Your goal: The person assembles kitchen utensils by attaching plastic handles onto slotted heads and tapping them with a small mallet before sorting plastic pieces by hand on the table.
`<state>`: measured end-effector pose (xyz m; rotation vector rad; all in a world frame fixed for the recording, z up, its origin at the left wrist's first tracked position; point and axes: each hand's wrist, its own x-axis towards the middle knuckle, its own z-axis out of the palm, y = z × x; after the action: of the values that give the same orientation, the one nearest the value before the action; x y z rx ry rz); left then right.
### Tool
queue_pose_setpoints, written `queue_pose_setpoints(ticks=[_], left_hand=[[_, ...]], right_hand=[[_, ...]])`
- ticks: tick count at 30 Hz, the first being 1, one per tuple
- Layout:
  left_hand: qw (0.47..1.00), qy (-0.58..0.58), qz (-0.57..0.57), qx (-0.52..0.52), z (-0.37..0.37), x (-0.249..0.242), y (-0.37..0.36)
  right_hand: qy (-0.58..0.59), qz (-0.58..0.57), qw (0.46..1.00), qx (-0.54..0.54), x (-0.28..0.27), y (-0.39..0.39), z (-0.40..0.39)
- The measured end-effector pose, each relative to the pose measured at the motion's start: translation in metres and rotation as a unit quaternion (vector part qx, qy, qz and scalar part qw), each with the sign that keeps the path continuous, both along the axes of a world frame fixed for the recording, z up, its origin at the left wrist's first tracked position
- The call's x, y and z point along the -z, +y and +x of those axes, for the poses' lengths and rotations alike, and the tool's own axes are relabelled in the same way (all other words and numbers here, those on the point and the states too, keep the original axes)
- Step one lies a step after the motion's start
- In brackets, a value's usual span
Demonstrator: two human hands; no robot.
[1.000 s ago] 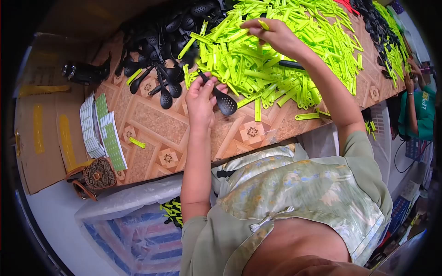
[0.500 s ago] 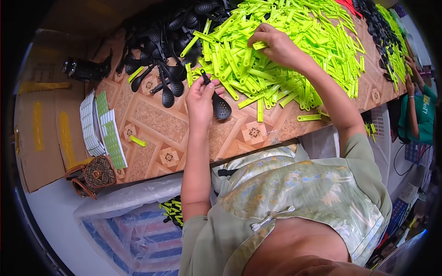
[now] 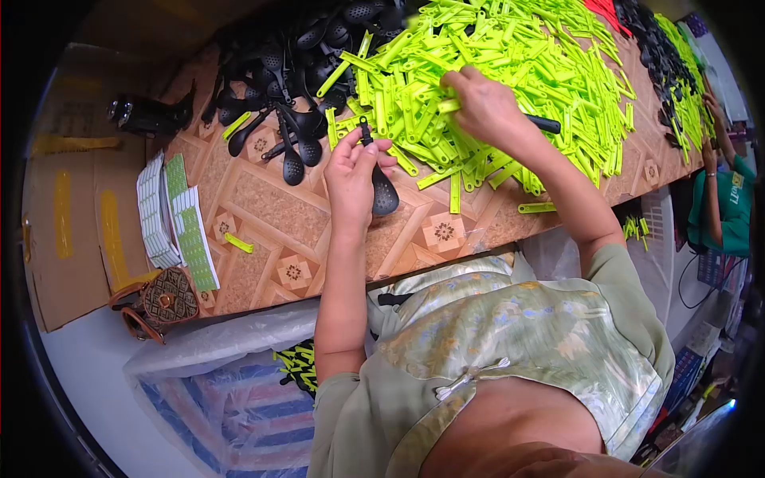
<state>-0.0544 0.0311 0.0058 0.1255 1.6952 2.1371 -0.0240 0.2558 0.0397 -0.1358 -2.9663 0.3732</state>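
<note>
My left hand (image 3: pixel 351 171) is closed around a black perforated spoon (image 3: pixel 386 195). Its short, narrow handle end points up past my thumb and its bowl hangs down toward the table. Over the heap of lime-green plastic handles (image 3: pixel 550 72), my right hand (image 3: pixel 486 103) pinches one green handle (image 3: pixel 449 105), mostly hidden by the fingers. Close to my right wrist, a black rounded rod end (image 3: pixel 543 123) lies on the heap. More black perforated spoons (image 3: pixel 293 167) are piled to the left of the green handles.
A loose green handle (image 3: pixel 238 244) lies on the patterned table (image 3: pixel 271 211). Label sheets (image 3: pixel 191 231), a small brown bag (image 3: pixel 169 295) and a black cylindrical object (image 3: pixel 147 118) are at left, beside cardboard (image 3: pixel 72 215). A co-worker in a green shirt (image 3: pixel 729 207) works at far right.
My right hand has shifted slightly right and down with the green handle. My left hand and the spoon have moved a little right. The black rod end near my right wrist has come into view.
</note>
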Motion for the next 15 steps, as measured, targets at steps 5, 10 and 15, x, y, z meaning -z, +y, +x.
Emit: queue_pose_setpoints(ticks=[5, 10, 15], left_hand=[[1.000, -0.011, 0.004, -0.009, 0.002, 0.002, 0.003], [1.000, -0.006, 0.008, 0.012, 0.006, 0.000, 0.006], [1.000, -0.011, -0.013, 0.000, 0.006, 0.002, -0.004]], right_hand=[[0.056, -0.060, 0.997, -0.001, -0.012, -0.007, -0.005], [0.003, -0.040, 0.999, -0.017, 0.006, -0.041, -0.010], [-0.005, -0.119, 0.993, 0.010, 0.000, -0.029, -0.019]])
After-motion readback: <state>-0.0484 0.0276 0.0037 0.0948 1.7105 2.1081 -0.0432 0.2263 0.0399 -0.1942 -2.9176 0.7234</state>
